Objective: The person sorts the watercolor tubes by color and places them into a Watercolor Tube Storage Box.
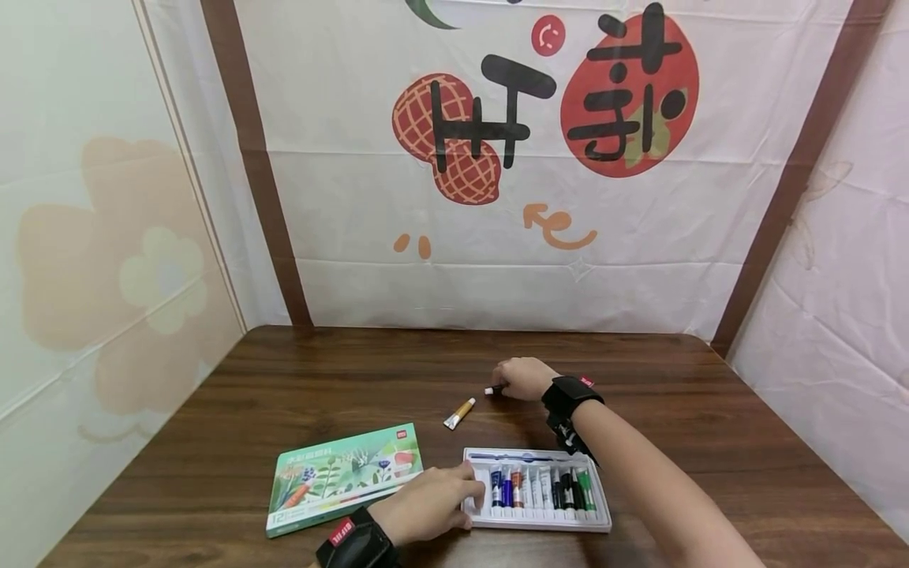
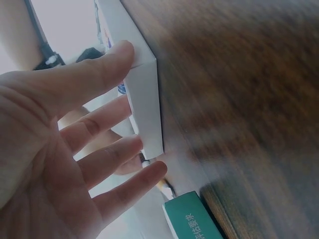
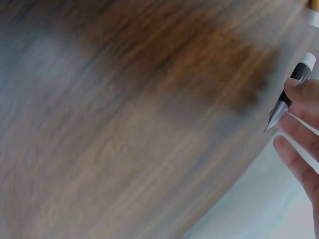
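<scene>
A small paint tube (image 3: pixel 300 71), dark with a white cap and a silver crimped end, is pinched between the thumb and fingers of my right hand (image 1: pixel 524 379), far out over the table. My left hand (image 1: pixel 429 505) rests at the left end of the white plastic tray (image 1: pixel 540 524), its thumb and relaxed fingers along the rim. Inside the tray lie several paint tubes (image 1: pixel 518 489) in blue, orange, white, black and green, side by side, with a thin brush (image 1: pixel 511 457) along the back. A yellow-ochre tube (image 1: pixel 460 414) lies alone on the table between the tray and my right hand.
Left of the tray, a flat green paint box (image 1: pixel 341 477) with printed plants lies on the dark wooden table (image 1: pixel 369 371). Behind the table hangs a white printed cloth (image 1: pixel 341 237), with more cloth on both sides.
</scene>
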`<state>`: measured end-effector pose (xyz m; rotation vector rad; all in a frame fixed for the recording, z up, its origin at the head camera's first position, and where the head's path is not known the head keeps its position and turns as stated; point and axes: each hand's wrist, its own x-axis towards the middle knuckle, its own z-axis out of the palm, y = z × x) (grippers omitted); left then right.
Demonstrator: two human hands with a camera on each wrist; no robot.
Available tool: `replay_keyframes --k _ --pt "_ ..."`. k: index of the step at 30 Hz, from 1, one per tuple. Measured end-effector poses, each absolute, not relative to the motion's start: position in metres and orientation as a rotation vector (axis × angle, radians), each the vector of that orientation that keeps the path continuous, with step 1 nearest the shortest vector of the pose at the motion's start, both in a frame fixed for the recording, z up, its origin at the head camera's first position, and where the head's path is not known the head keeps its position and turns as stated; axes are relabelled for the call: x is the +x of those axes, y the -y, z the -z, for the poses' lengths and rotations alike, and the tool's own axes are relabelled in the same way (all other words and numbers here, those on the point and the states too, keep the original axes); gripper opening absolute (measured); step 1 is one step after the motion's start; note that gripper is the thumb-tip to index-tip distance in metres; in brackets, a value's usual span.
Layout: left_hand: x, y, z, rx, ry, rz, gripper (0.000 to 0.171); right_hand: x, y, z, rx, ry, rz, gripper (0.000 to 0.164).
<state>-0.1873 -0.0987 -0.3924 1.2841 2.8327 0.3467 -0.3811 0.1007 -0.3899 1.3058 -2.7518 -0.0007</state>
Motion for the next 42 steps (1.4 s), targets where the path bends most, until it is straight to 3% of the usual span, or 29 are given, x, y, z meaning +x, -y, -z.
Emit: replay_keyframes --k 9,16,18,27,42 --pt "-0.191 0.1 0.393 1.269 -2.83 -0.393 0.019 -0.36 -0.127 0.366 1.398 2.592 -0.121 0.012" --pt "-0.194 0.099 0.391 1.115 -2.881 -0.368 0.068 -0.328 -0.135 0.362 1.598 2.425 -0.081 0.018" --pt "-0.195 0.099 0.391 1.087 -2.875 -0.349 0.074 -0.317 -0.13 0.363 1.664 2.366 -0.057 0.017" --pt "-0.2 0.097 0.388 1.045 -2.846 -0.353 0.081 -0.275 -0.104 0.366 1.857 2.191 0.097 0.015" --pt "-0.201 0.099 0.387 0.977 -2.89 -0.216 0.08 -0.25 -0.096 0.379 1.955 2.071 0.211 0.017"
